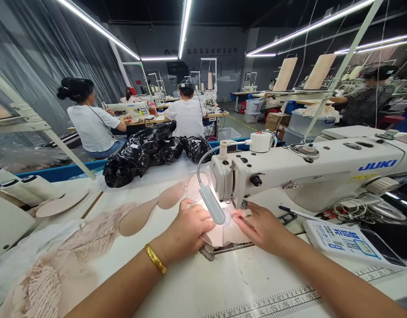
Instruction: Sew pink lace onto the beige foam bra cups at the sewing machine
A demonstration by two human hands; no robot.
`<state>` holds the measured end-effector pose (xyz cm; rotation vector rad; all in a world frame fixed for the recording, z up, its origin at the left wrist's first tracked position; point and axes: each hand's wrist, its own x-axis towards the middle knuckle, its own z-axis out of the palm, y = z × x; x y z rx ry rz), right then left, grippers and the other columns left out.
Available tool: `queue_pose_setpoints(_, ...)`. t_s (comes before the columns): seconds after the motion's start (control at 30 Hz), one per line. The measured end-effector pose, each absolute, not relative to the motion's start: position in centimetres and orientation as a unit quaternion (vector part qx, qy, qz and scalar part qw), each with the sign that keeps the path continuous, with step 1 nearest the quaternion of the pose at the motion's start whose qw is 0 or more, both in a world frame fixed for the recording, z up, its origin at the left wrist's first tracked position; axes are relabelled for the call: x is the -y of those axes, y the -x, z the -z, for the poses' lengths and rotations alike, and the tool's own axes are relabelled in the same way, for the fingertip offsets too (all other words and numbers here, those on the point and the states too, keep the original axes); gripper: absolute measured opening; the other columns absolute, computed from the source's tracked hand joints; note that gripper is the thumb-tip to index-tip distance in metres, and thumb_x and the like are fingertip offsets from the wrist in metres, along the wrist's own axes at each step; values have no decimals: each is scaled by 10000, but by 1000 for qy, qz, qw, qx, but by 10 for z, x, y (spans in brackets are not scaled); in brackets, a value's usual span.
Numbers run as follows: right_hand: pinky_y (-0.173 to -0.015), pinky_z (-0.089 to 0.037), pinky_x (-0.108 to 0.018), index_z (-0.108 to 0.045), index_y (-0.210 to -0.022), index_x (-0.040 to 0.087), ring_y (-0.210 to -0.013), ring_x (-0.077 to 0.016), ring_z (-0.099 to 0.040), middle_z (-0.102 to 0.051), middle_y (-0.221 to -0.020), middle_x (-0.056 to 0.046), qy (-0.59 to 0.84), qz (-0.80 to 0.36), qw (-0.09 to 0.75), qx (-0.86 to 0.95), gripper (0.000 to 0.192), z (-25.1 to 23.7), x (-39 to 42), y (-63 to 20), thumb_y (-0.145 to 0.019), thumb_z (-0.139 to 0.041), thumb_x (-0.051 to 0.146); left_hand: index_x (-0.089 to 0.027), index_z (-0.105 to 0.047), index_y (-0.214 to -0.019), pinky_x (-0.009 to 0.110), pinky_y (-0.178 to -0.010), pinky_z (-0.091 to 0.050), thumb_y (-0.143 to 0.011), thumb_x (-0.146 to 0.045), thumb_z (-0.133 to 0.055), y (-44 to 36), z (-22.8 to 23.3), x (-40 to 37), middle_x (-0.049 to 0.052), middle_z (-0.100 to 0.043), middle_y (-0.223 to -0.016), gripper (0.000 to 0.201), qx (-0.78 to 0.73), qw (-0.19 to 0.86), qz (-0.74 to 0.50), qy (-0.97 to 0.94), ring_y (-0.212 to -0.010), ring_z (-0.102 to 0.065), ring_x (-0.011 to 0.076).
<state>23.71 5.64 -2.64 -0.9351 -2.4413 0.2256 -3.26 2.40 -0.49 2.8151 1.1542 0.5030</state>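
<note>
Head view: both hands lie flat, fingers spread, left hand [188, 229] and right hand [261, 227] pressing a pale pink fabric piece [223, 234] onto the white worktop [230, 282] under the white sewing machine [309, 170].

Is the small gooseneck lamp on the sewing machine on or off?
On. The lamp throws a bright glow on the pink fabric piece under it, between the left hand and right hand.

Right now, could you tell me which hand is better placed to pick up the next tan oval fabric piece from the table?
Left hand: the tan oval fabric pieces lie on its side.
</note>
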Motion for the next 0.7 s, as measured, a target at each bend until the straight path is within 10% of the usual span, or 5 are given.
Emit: queue_pose_setpoints(0.7, -706, -386, -328, -595, -800, 211, -709, -173, -488, -564, -772, -9, 251, -141, 154, 945, 290, 21, -50, -230, -1041, -436, 178, -200, -606, -857, 566, -1071, -272, -957, -134, -501, 12, -3, 2, -10, -662, -836, 159, -369, -3, -125, -921, -724, -551, 167)
